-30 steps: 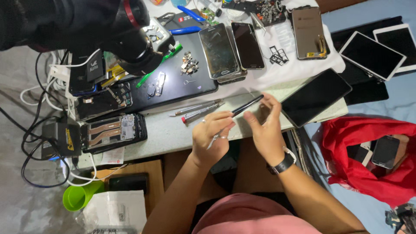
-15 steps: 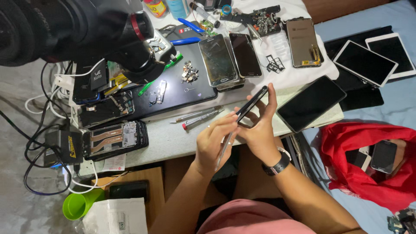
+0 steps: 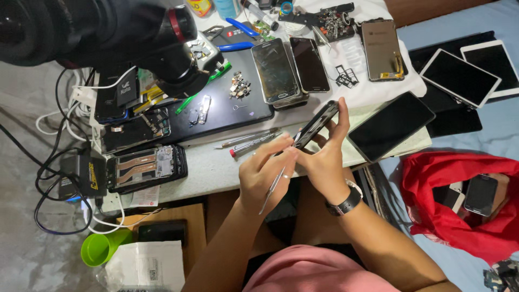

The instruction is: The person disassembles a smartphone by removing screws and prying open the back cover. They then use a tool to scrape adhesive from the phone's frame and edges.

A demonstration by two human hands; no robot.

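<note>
We have the dark phone (image 3: 316,125) up off the worktop (image 3: 216,162), turned edge-on to the camera, its long axis running from about seven o'clock near our fingers up to one o'clock at its far end. Our right hand (image 3: 324,162) is clamped on it, palm beneath at the lower end, fingers rising along the side toward one o'clock. Our left hand (image 3: 265,176) sits at eight o'clock from the phone and is closed in a pinch around thin metal tweezers (image 3: 275,184), whose tip meets the lower corner of the phone while the shaft trails down toward seven o'clock. So both hands are close together and the left one carries the tool that touches; the right only steadies.

Compared with half a second ago, the phone is raised a little higher and tipped steeper, and the tweezers have come in to its lower corner (a second ago the phone lay lower and flatter, close over the worktop).

Outward: two loose tools (image 3: 248,141) lie at ten o'clock from our hands, a black tablet (image 3: 390,126) at three o'clock, two phones (image 3: 292,67) at twelve o'clock, and a red bag (image 3: 448,216) off at four o'clock
</note>
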